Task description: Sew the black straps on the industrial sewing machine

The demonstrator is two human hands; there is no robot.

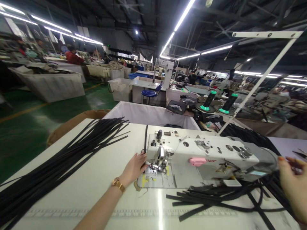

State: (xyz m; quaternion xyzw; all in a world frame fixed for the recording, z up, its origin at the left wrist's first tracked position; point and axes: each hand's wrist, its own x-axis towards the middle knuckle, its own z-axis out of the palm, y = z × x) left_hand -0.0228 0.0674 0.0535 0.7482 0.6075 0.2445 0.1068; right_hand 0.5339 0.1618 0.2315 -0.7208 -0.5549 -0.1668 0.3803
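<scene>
My left hand point(137, 166), with a gold watch on its wrist, is beside the needle area of a white sewing machine point(177, 150). Its fingers are closed at the near end of a narrow black strip point(145, 137), which runs away from me along the machine's left end. The fingertips are partly hidden. At the right edge, my right hand point(294, 183) is raised near the machine's handwheel end, fingers curled; what they hold, if anything, is unclear. Below the machine arm lies a loose bunch of black strips point(203, 199). A larger bundle of black strips point(72, 153) covers the table's left side.
A measuring scale point(129, 212) runs along the table's front. Behind the table stands a white-lined bin point(148, 113). Two black thread cones point(208, 101) and a white thread stand point(261, 80) rise at the back right. A pink piece point(198, 161) sits on the machine. Distant people sit at work.
</scene>
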